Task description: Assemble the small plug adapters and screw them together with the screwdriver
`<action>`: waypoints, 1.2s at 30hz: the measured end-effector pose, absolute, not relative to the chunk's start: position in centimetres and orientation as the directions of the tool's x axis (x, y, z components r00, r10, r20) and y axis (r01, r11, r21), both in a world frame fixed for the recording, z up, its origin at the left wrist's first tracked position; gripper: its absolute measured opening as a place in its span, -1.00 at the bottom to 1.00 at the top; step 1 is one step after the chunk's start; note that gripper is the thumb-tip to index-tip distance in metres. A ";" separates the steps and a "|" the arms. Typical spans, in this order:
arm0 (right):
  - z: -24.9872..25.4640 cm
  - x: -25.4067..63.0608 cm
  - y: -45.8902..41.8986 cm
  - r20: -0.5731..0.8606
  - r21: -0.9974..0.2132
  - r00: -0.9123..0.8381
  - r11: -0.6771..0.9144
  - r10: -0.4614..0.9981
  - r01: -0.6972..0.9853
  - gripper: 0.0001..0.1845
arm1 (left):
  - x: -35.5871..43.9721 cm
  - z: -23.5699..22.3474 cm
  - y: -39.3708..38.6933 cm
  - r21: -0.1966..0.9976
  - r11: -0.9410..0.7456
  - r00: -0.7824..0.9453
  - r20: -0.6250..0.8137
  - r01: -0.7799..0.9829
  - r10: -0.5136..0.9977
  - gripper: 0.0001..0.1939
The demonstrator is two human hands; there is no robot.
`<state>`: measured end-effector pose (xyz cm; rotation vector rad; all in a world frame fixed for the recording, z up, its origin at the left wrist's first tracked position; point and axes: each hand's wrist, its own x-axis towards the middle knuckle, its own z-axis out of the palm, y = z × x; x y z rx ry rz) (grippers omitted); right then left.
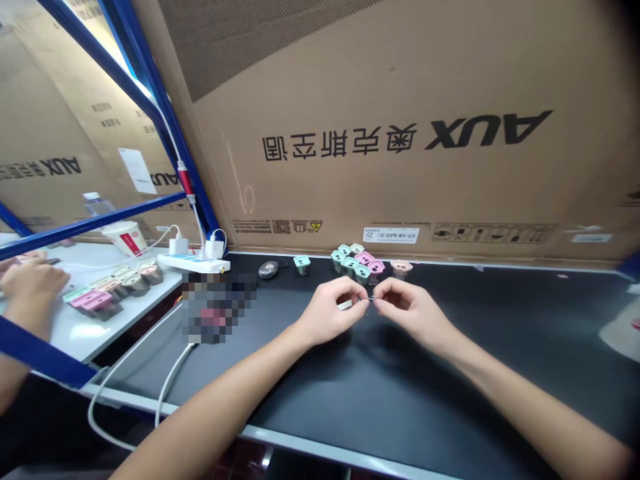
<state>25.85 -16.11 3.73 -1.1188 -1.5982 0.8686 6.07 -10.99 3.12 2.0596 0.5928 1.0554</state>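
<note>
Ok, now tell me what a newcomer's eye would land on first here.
Probably the huge brown cardboard panel behind the black tabletop, with its upside-down black lettering. Next, the bare left hand and bare right hand, fingertips meeting at a tiny thin piece, just nearer than the small pastel cup-like pieces.

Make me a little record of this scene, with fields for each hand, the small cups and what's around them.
Left hand: pinching a tiny piece, with a white piece in its grip; left hand, tiny piece, white piece
Right hand: fingertips on the same tiny piece; right hand
Cup cluster: green, pink and whitish, beyond the hands
Set apart: green cup left, peach cup right
Surface: black tabletop
Left side: white power strip
Behind: cardboard box, lettering upside down
</note>
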 end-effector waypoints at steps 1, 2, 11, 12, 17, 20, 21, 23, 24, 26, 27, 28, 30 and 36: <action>3.8 25.8 -16.1 0.306 -0.907 -0.122 0.328 0.944 0.264 -0.79 | 6.1 3.1 -11.0 0.779 -0.623 0.558 0.487 0.069 0.672 -0.87; 3.8 25.8 -16.2 0.309 -0.903 -0.129 0.333 0.942 0.272 -0.79 | 6.1 3.1 -11.0 0.780 -0.623 0.560 0.486 0.069 0.671 -0.87; 4.0 26.3 -16.2 0.304 -0.880 -0.201 0.355 0.931 0.317 -0.83 | 6.1 2.9 -11.0 0.765 -0.640 0.580 0.492 0.068 0.650 -0.89; 4.0 26.3 -16.2 0.302 -0.879 -0.205 0.355 0.931 0.318 -0.83 | 6.1 3.0 -11.1 0.771 -0.633 0.581 0.487 0.064 0.652 -0.87; 4.0 26.5 -16.1 0.295 -0.893 -0.189 0.341 0.936 0.294 -0.81 | 6.0 3.3 -11.3 0.843 -0.537 0.510 0.447 0.035 0.735 -0.70; 3.8 26.4 -16.0 0.274 -0.917 -0.175 0.312 0.945 0.250 -0.79 | 5.9 3.2 -11.0 0.879 -0.476 0.375 0.440 0.004 0.816 -0.59; 3.8 26.3 -16.0 0.267 -0.923 -0.173 0.303 0.948 0.236 -0.79 | 5.9 3.1 -10.9 0.896 -0.444 0.334 0.422 -0.010 0.843 -0.57; 3.7 26.1 -16.1 0.252 -0.935 -0.172 0.285 0.952 0.211 -0.78 | 5.9 2.7 -10.7 0.926 -0.377 0.286 0.366 -0.018 0.886 -0.55; 3.7 26.0 -16.1 0.247 -0.940 -0.172 0.279 0.954 0.197 -0.77 | 6.0 2.6 -10.6 0.936 -0.352 0.284 0.339 -0.008 0.897 -0.54; 3.7 25.8 -16.1 0.235 -0.949 -0.168 0.263 0.957 0.172 -0.75 | 6.1 2.4 -10.6 0.942 -0.335 0.310 0.312 0.022 0.898 -0.56; 3.7 25.7 -16.1 0.228 -0.953 -0.166 0.254 0.959 0.162 -0.74 | 6.2 2.3 -10.7 0.938 -0.344 0.336 0.314 0.033 0.888 -0.58; 3.7 25.7 -16.1 0.219 -0.957 -0.164 0.244 0.962 0.154 -0.74 | 6.2 2.3 -10.8 0.932 -0.361 0.368 0.323 0.037 0.872 -0.60; 3.6 25.7 -16.1 0.204 -0.963 -0.156 0.227 0.966 0.144 -0.73 | 6.3 2.5 -10.9 0.906 -0.422 0.432 0.367 0.035 0.824 -0.62; 3.4 26.4 -15.9 0.187 -0.978 -0.115 0.195 0.976 0.070 -0.72 | 5.8 3.2 -11.2 0.860 -0.510 0.588 0.400 0.025 0.703 -0.54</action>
